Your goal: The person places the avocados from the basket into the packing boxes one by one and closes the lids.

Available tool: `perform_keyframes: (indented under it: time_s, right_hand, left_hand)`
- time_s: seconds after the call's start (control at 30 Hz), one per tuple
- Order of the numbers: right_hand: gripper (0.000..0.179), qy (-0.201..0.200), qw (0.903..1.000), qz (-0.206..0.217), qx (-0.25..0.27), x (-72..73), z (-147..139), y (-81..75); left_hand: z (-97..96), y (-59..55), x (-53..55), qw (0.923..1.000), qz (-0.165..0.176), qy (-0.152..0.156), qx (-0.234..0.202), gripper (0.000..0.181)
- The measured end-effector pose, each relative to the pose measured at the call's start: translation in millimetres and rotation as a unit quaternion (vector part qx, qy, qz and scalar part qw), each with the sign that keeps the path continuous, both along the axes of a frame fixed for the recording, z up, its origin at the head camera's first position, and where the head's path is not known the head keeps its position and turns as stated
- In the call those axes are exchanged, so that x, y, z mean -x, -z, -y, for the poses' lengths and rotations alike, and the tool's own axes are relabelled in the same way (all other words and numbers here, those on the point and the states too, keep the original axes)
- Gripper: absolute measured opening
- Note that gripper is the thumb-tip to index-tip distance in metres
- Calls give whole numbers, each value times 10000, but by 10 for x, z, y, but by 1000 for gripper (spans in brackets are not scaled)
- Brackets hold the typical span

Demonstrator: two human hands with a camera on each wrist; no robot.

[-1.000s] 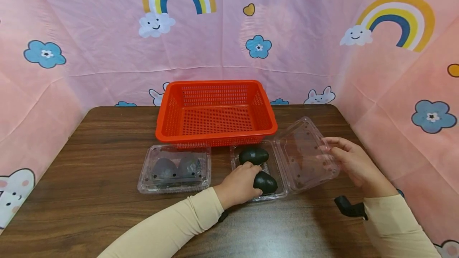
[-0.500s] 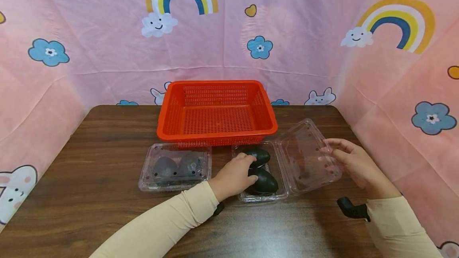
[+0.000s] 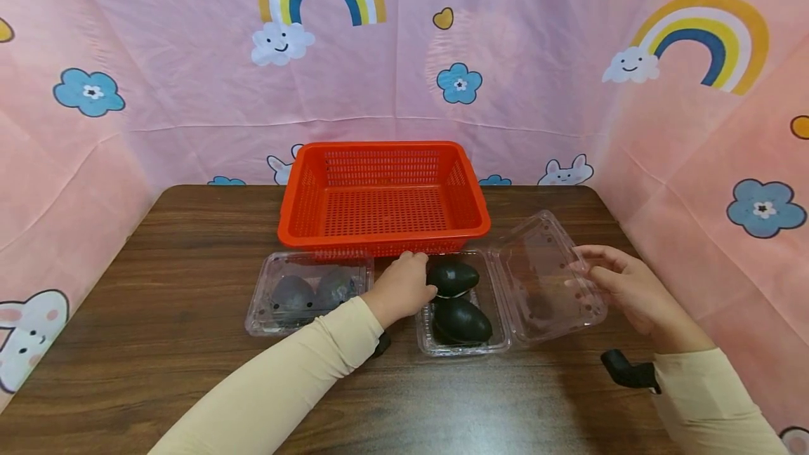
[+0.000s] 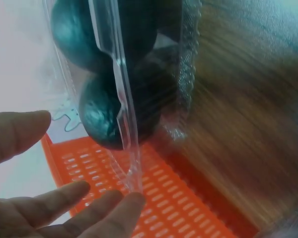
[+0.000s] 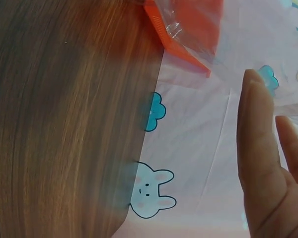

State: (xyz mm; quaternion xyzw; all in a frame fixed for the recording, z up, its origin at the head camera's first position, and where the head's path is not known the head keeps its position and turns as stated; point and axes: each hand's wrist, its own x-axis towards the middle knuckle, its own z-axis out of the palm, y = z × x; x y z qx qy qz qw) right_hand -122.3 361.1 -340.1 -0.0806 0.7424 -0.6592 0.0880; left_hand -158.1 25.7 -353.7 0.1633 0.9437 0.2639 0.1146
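A clear plastic clamshell box lies with its lid raised to the right. In its tray are two dark green avocados, the far avocado and the near avocado. My left hand is at the tray's left edge, its fingers loosely spread; in the left wrist view fingertips lie beside the clear rim, and nothing is gripped. On the other side my right hand holds the outer edge of the tilted lid between thumb and fingers. The right wrist view shows only part of that hand and lid.
A second clamshell, closed over two dark fruits, sits to the left, partly behind the left forearm. Behind both boxes stands a red perforated basket. Patterned pink cloth walls the table's back and sides.
My left hand has drawn back leftward from the avocados to the tray's left edge, uncovering both. The right hand stays at the lid, which has barely shifted.
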Motion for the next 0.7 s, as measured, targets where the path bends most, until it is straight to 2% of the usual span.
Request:
perform_keyframes:
  time_s: [0.13, 0.27, 0.4, 0.7]
  right_hand:
    - [29, -49, 10000, -31, 1, -13, -13, -9]
    - [31, -38, 9998, -78, -205, -28, -29, -13]
    - [33, -48, 9996, -107, -258, -28, -45, -14]
    - [32, -129, 9992, -153, -349, -24, -51, -25]
  left_hand:
    - [-6, -10, 42, 9999, 109, -82, 65, 44]
    - [-6, -11, 82, 9996, 220, -129, 81, 43]
    - [-11, -3, 129, 9995, 220, -144, 151, 43]
    - [-41, 31, 234, 9981, 462, -403, -81, 42]
